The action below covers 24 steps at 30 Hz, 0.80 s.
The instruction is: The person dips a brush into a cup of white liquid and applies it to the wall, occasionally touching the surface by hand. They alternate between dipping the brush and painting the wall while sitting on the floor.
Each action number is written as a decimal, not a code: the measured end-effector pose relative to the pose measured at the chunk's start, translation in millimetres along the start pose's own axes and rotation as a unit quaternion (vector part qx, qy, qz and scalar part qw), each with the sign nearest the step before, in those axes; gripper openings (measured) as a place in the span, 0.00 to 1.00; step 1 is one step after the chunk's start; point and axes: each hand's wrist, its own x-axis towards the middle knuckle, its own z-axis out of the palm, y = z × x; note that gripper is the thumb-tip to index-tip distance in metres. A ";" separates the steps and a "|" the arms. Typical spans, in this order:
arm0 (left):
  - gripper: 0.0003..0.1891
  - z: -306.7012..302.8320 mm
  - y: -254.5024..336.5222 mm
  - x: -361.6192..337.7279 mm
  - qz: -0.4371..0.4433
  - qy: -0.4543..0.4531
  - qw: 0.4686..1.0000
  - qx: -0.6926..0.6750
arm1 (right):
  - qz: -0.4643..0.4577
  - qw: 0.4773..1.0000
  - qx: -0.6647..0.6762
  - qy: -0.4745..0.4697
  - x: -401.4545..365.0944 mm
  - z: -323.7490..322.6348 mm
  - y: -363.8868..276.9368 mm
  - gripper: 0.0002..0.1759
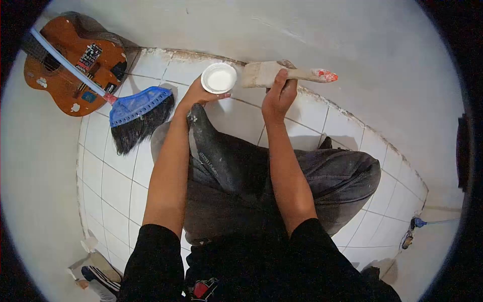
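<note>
L hand (193,94) cradles small cup (204,79), light, prob. full of paint (220,79): keep level. R hand (279,96) clamped mid-handle on brush (257,74), stiff.

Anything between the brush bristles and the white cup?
Nothing visible. The right hand holds the brush with its bristles just beside the cup in the left hand; only bare wall shows in the gap. The broom lies well off to the left.

dark sock (214,153): white print, centre toward 9 o'clock, too blurred to read
guitar (60,88): stickers, 10 o'clock, lettering illegible
shirt (231,272): red emblem, 6 o'clock, no legible text
</note>
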 end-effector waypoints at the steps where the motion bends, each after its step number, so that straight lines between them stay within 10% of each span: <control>1: 0.46 0.3 0.3 0.4 0.001 0.002 1.000 -0.001 | 0.007 1.000 -0.007 -0.011 0.1 -1.7 0.2 0.18; 24: 0.36 0.3 -25.7 7.0 0.042 0.018 0.994 -0.103 | -0.004 0.995 -0.055 -0.082 -3.8 1.8 -1.7 0.19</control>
